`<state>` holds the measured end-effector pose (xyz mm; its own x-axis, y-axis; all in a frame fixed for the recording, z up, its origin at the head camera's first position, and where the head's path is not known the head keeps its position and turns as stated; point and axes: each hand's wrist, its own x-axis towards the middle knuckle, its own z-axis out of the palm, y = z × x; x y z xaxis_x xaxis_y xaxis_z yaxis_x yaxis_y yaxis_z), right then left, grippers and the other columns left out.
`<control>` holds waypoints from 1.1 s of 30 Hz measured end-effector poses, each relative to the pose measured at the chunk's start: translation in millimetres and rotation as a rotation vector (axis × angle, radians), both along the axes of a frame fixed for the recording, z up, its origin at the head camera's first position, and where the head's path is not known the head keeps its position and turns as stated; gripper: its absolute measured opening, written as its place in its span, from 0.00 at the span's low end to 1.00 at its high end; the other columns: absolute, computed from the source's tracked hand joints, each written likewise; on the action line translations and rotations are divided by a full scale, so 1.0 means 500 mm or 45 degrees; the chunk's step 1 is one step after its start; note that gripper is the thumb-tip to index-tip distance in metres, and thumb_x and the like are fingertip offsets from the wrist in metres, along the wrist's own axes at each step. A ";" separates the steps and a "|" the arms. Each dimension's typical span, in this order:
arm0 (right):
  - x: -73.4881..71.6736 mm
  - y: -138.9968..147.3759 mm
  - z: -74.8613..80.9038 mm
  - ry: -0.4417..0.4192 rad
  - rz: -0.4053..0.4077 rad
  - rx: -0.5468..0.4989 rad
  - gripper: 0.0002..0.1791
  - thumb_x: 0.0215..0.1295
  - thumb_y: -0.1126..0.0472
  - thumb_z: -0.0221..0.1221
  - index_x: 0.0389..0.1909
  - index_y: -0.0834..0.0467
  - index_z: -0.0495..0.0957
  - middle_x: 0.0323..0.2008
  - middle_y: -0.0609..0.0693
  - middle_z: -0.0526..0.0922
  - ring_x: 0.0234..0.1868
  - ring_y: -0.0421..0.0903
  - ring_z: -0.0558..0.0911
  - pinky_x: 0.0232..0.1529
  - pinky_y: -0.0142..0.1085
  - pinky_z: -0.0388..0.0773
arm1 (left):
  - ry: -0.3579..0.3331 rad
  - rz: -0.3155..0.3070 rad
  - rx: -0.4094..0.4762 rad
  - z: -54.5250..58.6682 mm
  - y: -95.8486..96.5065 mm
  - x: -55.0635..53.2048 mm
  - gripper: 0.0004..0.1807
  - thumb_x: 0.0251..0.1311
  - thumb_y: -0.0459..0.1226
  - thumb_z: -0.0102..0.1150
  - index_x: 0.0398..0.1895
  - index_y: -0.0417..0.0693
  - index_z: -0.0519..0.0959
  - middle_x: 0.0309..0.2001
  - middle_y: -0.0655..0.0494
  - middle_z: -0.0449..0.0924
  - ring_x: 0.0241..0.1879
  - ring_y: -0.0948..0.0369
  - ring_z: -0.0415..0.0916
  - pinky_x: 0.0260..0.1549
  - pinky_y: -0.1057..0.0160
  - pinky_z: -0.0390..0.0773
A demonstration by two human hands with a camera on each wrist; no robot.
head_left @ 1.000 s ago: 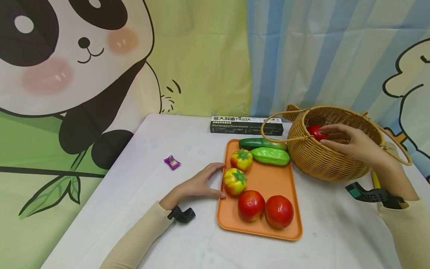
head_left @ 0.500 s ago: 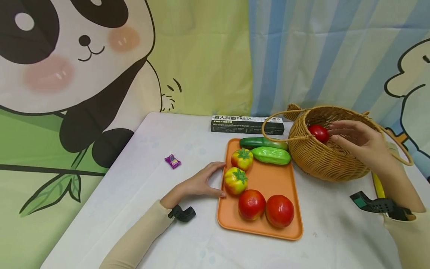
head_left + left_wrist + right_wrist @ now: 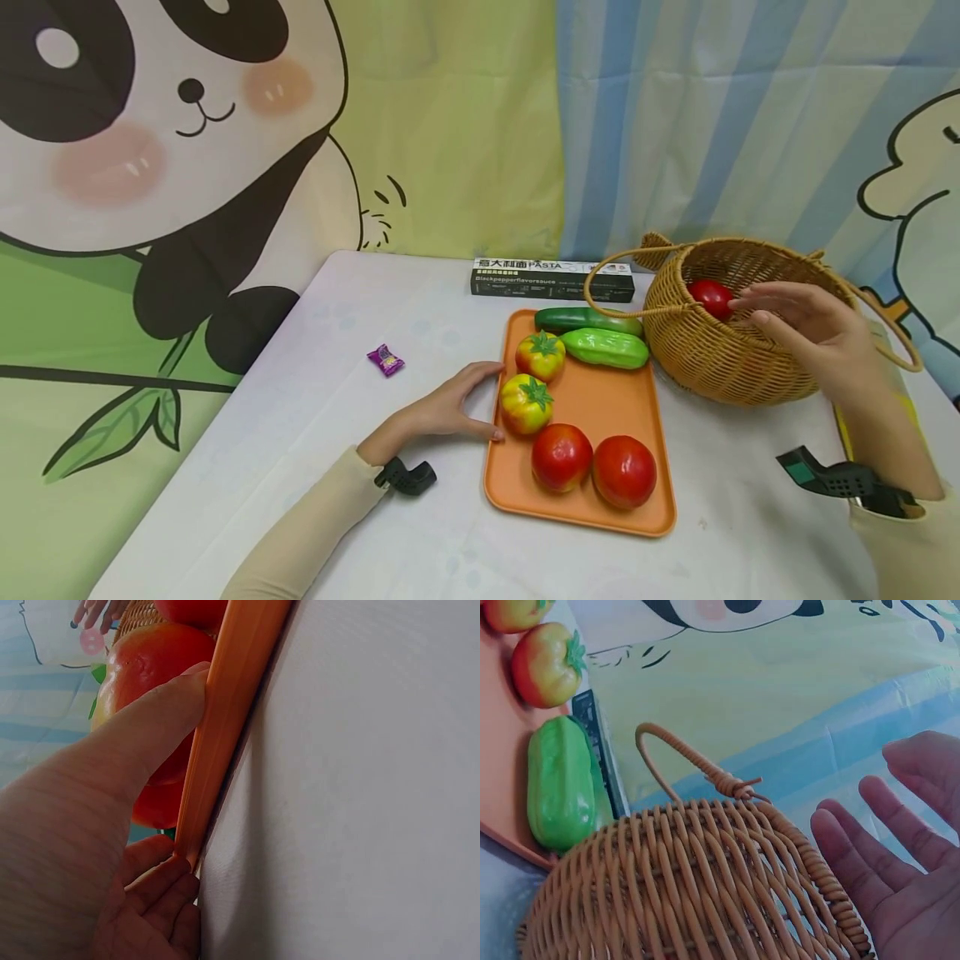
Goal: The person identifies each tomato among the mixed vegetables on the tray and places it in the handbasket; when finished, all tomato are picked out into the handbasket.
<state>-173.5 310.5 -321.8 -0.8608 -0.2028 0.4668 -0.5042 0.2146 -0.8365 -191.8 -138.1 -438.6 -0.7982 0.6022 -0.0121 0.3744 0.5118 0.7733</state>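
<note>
My left hand (image 3: pixel 442 407) rests at the left edge of an orange tray (image 3: pixel 592 400), thumb and fingertips spread apart along its rim. On the tray lie two yellow-red tomatoes (image 3: pixel 527 404), two round red fruits (image 3: pixel 625 472), a light green cucumber (image 3: pixel 606 347) and a dark green one (image 3: pixel 577 318). My right hand (image 3: pixel 821 333) hovers over the near rim of a wicker basket (image 3: pixel 735 362), its fingers loosely extended with nothing between them. Inside the basket, just left of those fingertips, is a shiny red fruit (image 3: pixel 711 298). In the right wrist view the hand (image 3: pixel 907 855) is beside the woven rim.
Behind the tray stands a black-and-white pasta box (image 3: pixel 551 282). A purple wrapped candy (image 3: pixel 386 360) lies on the left of the white table. The basket's looped handle (image 3: pixel 592 287) leans over the tray's back corner. Something yellow (image 3: pixel 843 433) is partly hidden under the right forearm.
My right hand has drawn back to the right from the red fruit, which stays in the basket. The left hand and the tray have kept their places.
</note>
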 end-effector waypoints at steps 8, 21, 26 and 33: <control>0.004 -0.024 -0.020 0.083 0.213 -0.299 0.18 0.65 0.80 0.52 0.55 0.81 0.68 0.50 0.58 0.82 0.47 0.47 0.84 0.49 0.29 0.80 | -0.001 -0.002 -0.009 -0.001 0.000 -0.001 0.53 0.45 0.47 0.77 0.74 0.47 0.58 0.73 0.51 0.56 0.73 0.55 0.52 0.72 0.52 0.53; 0.002 -0.048 -0.048 0.208 0.483 -0.216 0.16 0.58 0.88 0.51 0.49 0.84 0.70 0.48 0.64 0.80 0.49 0.50 0.82 0.49 0.30 0.80 | -0.021 0.020 -0.024 0.002 0.002 0.005 0.54 0.45 0.49 0.77 0.74 0.49 0.57 0.73 0.54 0.56 0.74 0.56 0.51 0.72 0.52 0.54; 0.005 -0.056 -0.050 0.215 0.533 -0.105 0.18 0.55 0.89 0.52 0.49 0.81 0.72 0.48 0.62 0.80 0.50 0.49 0.80 0.52 0.28 0.78 | -0.017 0.020 -0.027 0.001 0.001 0.004 0.54 0.45 0.49 0.77 0.74 0.49 0.57 0.74 0.53 0.55 0.74 0.56 0.51 0.72 0.52 0.53; 0.008 -0.066 -0.062 0.182 0.591 0.015 0.22 0.51 0.91 0.52 0.49 0.79 0.73 0.48 0.61 0.81 0.50 0.47 0.81 0.53 0.27 0.77 | -0.020 0.013 -0.040 0.001 0.001 0.001 0.54 0.45 0.49 0.77 0.74 0.49 0.57 0.74 0.54 0.55 0.74 0.58 0.51 0.72 0.54 0.53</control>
